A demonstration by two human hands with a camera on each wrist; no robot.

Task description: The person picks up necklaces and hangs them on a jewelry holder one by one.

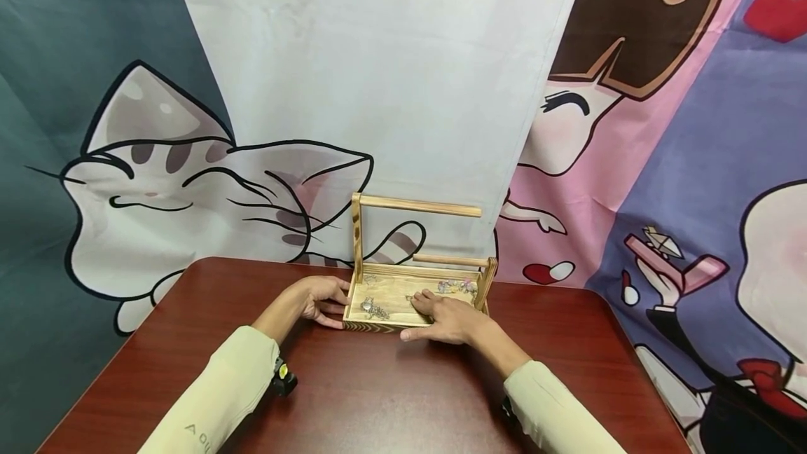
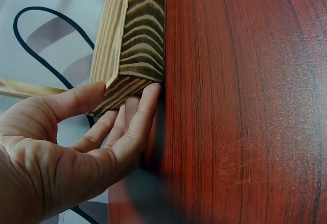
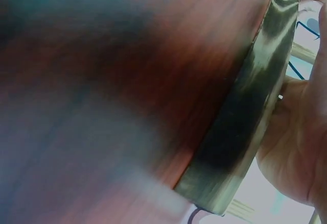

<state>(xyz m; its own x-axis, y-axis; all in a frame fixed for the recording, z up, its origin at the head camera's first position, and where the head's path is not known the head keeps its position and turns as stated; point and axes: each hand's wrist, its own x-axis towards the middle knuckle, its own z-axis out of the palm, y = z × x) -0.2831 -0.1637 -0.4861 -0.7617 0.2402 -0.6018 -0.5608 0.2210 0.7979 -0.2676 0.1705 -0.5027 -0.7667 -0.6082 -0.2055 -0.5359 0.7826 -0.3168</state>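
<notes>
One wooden tray (image 1: pixel 372 327) at the counter's (image 1: pixel 353 398) far side
Left hand (image 1: pixel 323 300) pinches its left end; right hand (image 1: pixel 444 317) reaches over the near edge, fingers loosely extended, any hold unclear. An uneven pull could tip it, spilling the chain (image 1: pixel 378 312).

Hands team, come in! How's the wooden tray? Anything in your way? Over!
Left hand grips wooden tray's left end. Right hand lies across its near edge. Tray's on table; silvery chain and colourful trinkets inside, maybe in right hand's way.
</notes>
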